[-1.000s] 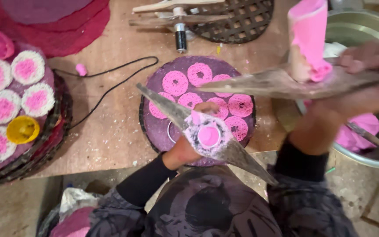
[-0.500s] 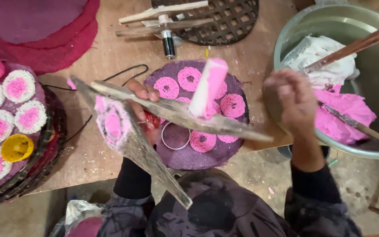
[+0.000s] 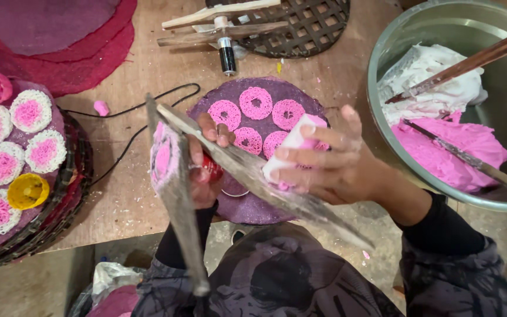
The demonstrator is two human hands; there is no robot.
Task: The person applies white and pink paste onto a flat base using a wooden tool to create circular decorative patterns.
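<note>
My left hand: my left hand (image 3: 206, 167) is clenched around the crossing point of a wooden X-shaped tool (image 3: 236, 176), two long flat slats joined like scissors; something red shows inside my grip, but I cannot tell what it is.
Wooden tool: one slat runs down toward my lap, the other slants right beneath my right hand; a pink lacy disc (image 3: 162, 155) sits on the left slat, just beside my left fingers.
My right hand: my right hand (image 3: 330, 164) grasps a pink and white piping cone (image 3: 291, 149), fingers wrapped over it, its tip pressed onto the slanting slat.
Purple round mat: the purple mat (image 3: 253, 202) lies on the wooden table (image 3: 148, 70) directly under my hands, carrying several pink lacy rings (image 3: 256, 103) arranged near its far edge.
Left stack: a pile of woven trays (image 3: 60, 199) at the left edge holds pink-and-white rosettes (image 3: 30, 110) and a small yellow cup (image 3: 27, 191).
Far left: dark pink cloth rounds (image 3: 60, 41) are stacked at the top corner.
Far centre: a dark lattice tray (image 3: 300, 23) with wooden sticks and a small black bottle (image 3: 227, 58); a black cord (image 3: 142, 108) curls across the table.
Right: a large metal basin (image 3: 382, 135) holds white paste (image 3: 441, 73) and pink paste (image 3: 453, 152), each with a flat spatula resting in it.
</note>
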